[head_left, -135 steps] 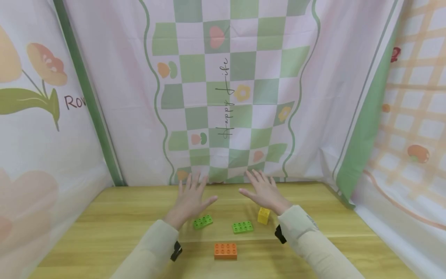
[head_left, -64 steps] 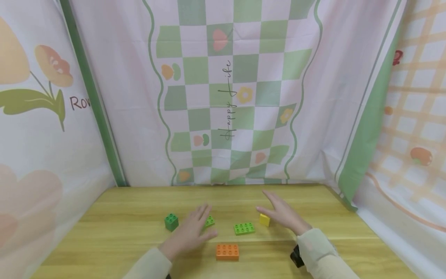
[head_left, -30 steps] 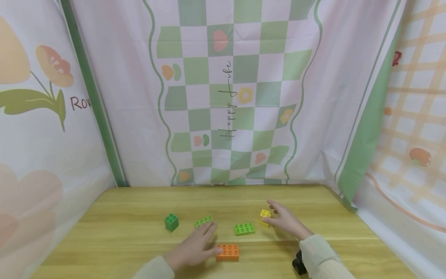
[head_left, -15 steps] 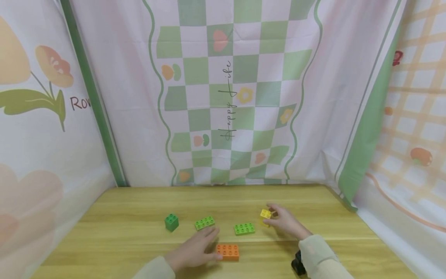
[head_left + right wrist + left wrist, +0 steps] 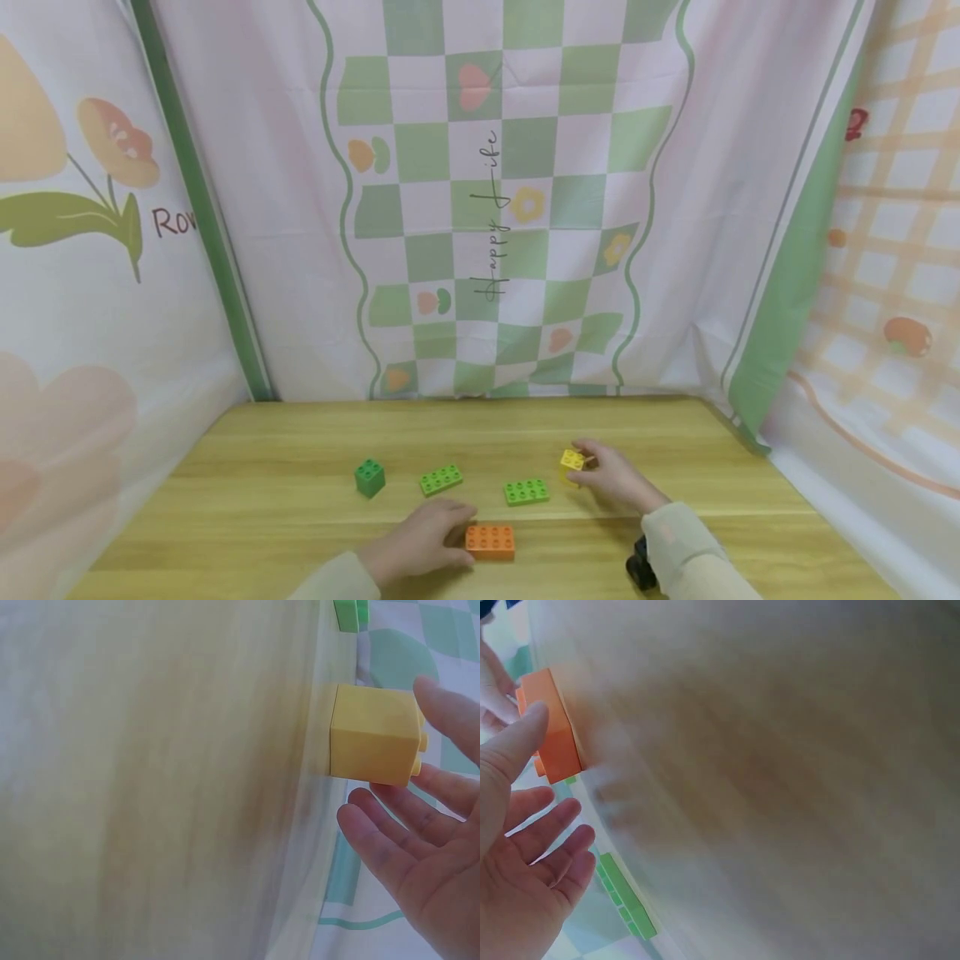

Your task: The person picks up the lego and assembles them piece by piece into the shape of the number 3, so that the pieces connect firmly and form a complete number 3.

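Observation:
My left hand [image 5: 420, 539] is low over the table, just left of the orange toy building brick [image 5: 491, 542]. In the left wrist view its thumb [image 5: 526, 735] overlaps the orange brick, while the other fingers are loosely spread; contact cannot be made out. My right hand [image 5: 618, 479] is beside the yellow building brick [image 5: 571, 466], thumb in front and fingers behind. In the right wrist view, the yellow brick [image 5: 375, 735] stands on the table between thumb and fingers, without a clear grip. Part of its side is hidden by the thumb in the head view.
Two flat light-green bricks, a left one [image 5: 441, 480] and a right one [image 5: 527, 492], lie mid-table. A dark-green brick [image 5: 370, 478] stands farther left. The wooden table [image 5: 285, 467] ends at a patterned curtain [image 5: 517, 333], with cloth on both sides too.
Both hands have come down and back from above the table's far part. The left hand moved toward the orange brick, uncovering the dark-green and left light-green bricks; the right hand closed in around the yellow brick.

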`<state>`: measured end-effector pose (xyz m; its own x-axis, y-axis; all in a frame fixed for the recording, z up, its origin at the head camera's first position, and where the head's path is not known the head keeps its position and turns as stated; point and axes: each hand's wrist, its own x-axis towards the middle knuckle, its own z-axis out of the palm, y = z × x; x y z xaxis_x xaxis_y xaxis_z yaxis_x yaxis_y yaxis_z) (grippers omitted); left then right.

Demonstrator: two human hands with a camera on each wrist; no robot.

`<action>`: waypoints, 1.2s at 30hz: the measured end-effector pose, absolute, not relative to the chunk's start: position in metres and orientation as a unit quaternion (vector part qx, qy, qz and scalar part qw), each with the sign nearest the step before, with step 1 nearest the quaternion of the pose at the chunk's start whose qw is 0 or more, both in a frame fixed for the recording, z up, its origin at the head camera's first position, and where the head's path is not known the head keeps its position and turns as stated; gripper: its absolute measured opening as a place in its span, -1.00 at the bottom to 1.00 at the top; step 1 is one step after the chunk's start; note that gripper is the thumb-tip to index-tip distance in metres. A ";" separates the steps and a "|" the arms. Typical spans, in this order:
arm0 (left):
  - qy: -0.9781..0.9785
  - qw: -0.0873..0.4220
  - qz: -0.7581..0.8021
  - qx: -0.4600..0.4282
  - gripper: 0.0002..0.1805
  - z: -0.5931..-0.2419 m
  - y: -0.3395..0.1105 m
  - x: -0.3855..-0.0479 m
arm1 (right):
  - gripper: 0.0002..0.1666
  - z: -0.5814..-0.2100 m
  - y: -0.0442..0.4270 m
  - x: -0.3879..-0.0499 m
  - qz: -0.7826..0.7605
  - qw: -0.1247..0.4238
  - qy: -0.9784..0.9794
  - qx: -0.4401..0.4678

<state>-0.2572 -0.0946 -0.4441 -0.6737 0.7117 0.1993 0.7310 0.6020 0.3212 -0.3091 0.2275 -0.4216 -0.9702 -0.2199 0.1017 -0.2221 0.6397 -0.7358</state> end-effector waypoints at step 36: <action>-0.894 -0.089 -0.342 -0.276 -0.57 -0.442 -0.088 -0.256 | -0.59 -0.419 0.226 -0.317 0.410 0.022 -0.906 0.104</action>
<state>-0.2559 -0.0883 -0.4423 -0.8322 0.5537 0.0285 0.4317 0.6149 0.6599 -0.3169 0.2255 -0.4186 -0.9776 -0.1699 0.1242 -0.2055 0.6419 -0.7387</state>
